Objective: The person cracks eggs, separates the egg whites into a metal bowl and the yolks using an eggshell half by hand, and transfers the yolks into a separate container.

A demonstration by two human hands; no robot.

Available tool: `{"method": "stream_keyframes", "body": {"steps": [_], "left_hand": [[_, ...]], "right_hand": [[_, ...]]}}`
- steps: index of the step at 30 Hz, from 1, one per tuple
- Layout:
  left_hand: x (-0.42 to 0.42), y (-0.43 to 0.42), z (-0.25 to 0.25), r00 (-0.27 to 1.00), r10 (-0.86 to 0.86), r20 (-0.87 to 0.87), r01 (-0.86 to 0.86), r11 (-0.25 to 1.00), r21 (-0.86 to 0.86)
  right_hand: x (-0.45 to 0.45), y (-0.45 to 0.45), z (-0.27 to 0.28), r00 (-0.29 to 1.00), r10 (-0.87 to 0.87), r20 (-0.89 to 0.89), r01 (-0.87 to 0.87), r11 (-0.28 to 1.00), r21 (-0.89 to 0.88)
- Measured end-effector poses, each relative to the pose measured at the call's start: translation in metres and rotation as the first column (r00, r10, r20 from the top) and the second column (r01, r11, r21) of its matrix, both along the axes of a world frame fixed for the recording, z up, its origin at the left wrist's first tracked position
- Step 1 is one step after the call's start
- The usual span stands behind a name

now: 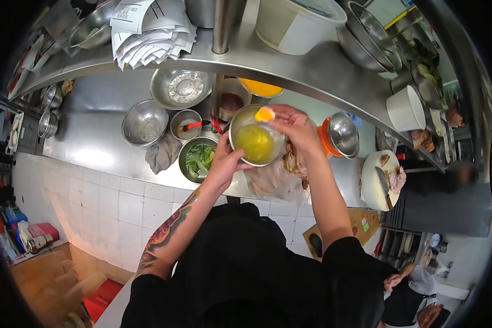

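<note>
To the far left of the left-hand grip stands a steel basin [145, 123], with a crumpled grey cloth [163, 153] just beside it, nearer the person. Next, a small pot [178, 117] holding a red-handled brush [194, 125] sits near the grip on its left; below it, a pot of green leaves [199, 159] lies just left of the wrist. The left hand [224, 160] is clamped on the near-left rim of a steel bowl [246, 116], tilted and containing yellow liquid [254, 143]. The right hand [296, 127] pinches a small yellow and white item [264, 114] between its fingertips, above the bowl's far side. Below the right hand lies a plastic bag [270, 177]; well to its right, a knife [383, 179] rests on a round white board [373, 192].
</note>
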State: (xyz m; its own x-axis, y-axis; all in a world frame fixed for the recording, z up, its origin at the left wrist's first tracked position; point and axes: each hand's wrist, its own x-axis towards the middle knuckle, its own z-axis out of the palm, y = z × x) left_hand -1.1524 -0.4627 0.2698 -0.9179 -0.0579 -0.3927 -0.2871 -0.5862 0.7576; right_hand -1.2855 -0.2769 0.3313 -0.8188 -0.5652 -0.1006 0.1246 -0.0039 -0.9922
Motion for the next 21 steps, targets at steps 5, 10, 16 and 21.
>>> {"method": "stream_keyframes", "body": {"steps": [5, 10, 16, 21], "left_hand": [[-0.044, 0.015, -0.010, 0.994, 0.033, -0.103, -0.030, 0.999, 0.029], [-0.065, 0.021, -0.022, 0.993, 0.075, -0.087, -0.073, 0.997, 0.030], [-0.045, 0.024, -0.023, 0.983, 0.159, -0.090, -0.157, 0.987, 0.030], [-0.008, 0.015, -0.017, 0.986, 0.165, -0.010, -0.166, 0.986, -0.024]], "right_hand": [[-0.091, 0.011, -0.008, 0.935, -0.184, -0.304, 0.318, 0.816, 0.484], [-0.225, 0.043, -0.106, 0.704, -0.440, -0.557, 0.438, 0.887, -0.147], [-0.251, -0.018, -0.110, 0.481, -0.078, -0.873, 0.546, 0.806, 0.229], [-0.274, -0.090, -0.122, 0.405, 0.159, -0.901, 0.540, 0.753, 0.375]]}}
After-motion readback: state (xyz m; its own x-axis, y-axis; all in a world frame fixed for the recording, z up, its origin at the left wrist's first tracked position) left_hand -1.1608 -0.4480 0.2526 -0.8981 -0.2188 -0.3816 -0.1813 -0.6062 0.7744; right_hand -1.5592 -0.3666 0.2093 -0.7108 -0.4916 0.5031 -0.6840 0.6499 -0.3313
